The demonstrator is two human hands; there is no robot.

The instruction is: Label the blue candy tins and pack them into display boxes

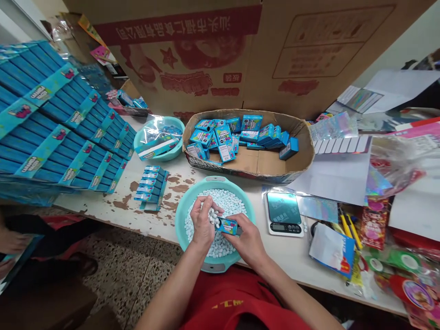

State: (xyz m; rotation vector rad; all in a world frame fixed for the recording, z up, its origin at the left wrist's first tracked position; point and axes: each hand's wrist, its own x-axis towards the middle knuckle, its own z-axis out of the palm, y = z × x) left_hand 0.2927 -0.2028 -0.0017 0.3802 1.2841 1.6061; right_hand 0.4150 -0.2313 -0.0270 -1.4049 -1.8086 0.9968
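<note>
My left hand [203,222] is curled around a small handful of white candies [213,217], held against the open end of a candy box. The small blue candy box [228,226] lies on its side in my right hand [244,238], pinched between thumb and fingers, its open end facing left. Both hands are over a turquoise basin [182,215] holding many pale candies [225,197]. Left of the basin, several blue boxes stand in a small display tray [151,189]. Behind it, a cut-down cardboard box [254,169] holds several more blue boxes [223,135].
A kitchen scale [284,213] is right of the basin. Stacked blue display trays [62,123] rise at left, near a smaller turquoise bowl [177,153]. A large carton [213,59] stands behind. Papers, pens and packets crowd the right. Another person's hand [13,240] shows at lower left.
</note>
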